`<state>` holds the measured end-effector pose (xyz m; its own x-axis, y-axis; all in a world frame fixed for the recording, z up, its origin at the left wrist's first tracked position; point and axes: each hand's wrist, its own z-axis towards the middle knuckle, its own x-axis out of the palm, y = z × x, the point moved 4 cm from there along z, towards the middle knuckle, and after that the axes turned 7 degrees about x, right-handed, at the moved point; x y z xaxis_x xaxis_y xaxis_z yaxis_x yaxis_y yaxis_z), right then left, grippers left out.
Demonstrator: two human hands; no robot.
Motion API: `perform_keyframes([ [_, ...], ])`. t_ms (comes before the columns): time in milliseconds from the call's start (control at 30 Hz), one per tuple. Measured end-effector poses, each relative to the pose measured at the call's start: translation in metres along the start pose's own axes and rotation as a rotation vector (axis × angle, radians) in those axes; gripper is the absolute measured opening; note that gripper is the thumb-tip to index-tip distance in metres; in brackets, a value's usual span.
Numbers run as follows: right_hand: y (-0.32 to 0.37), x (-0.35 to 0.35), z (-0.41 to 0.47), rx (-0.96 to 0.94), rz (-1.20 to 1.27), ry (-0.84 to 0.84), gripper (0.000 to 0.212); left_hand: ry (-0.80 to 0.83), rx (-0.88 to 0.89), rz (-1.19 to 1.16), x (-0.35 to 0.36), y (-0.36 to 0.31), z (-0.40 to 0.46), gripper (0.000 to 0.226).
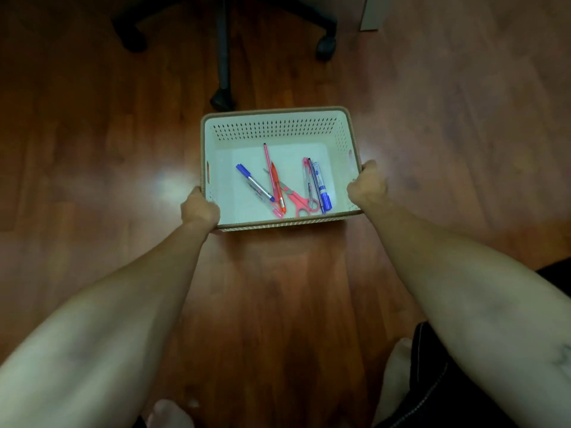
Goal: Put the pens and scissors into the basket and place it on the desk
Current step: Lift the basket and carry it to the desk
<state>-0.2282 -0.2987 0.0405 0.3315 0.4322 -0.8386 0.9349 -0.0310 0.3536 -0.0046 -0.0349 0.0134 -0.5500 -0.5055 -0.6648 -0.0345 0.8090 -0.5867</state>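
Note:
A white perforated basket with a beige rim sits in the middle of the view, over a wooden floor. Inside lie pink scissors, a blue-capped pen, an orange pen, a thin pink pen, a blue marker and a clear pink pen. My left hand grips the basket's near left corner. My right hand grips its right rim. Whether the basket rests on the floor or hangs just above it, I cannot tell.
The black wheeled base of an office chair stands just beyond the basket. A white furniture leg is at the top right. My bare feet and dark clothing are at the bottom edge.

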Motion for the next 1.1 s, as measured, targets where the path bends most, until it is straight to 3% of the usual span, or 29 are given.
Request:
perform_keyframes([
  [200, 0.027, -0.073, -0.075, 0.029, 0.026, 0.068, 0.035, 0.007, -0.032, -0.021, -0.090, -0.048, -0.079, 0.037],
  [533, 0.090, -0.265, -0.202, 0.092, 0.103, 0.076, 0.034, 0.020, -0.063, -0.001, -0.240, -0.162, -0.211, 0.036],
  [900, 0.163, -0.417, -0.303, 0.140, 0.126, 0.053, 0.043, 0.032, -0.014, 0.045, -0.383, -0.259, -0.287, 0.037],
  [1100, 0.208, -0.473, -0.359, 0.120, 0.159, -0.015, 0.034, 0.014, 0.026, 0.059, -0.462, -0.295, -0.318, 0.039],
])
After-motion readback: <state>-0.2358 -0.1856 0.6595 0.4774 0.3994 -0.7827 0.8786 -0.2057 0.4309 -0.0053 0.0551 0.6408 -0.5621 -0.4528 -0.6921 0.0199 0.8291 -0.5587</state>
